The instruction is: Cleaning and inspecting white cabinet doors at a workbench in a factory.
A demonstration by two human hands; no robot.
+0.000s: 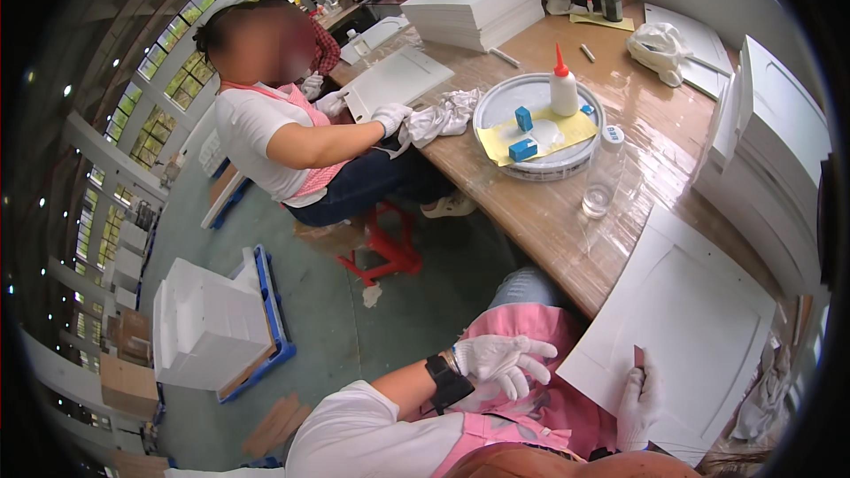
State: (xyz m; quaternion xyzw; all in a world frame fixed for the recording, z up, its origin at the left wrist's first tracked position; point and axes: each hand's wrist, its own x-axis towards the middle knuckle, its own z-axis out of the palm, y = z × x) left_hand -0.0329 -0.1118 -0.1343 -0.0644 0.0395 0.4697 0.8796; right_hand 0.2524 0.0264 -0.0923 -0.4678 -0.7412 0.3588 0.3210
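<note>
White panel point(691, 301) lies beneath the right grip point(637, 403), which pinches a reddish-brown strip point(638, 356) (left grip point(503, 361) loosely spread).

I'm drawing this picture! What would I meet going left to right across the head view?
White stack on a blue pallet, red stool, gloved left hand, clear bottle, reddish-brown piece held in the gloved right hand, tall pile of white panels.
</note>
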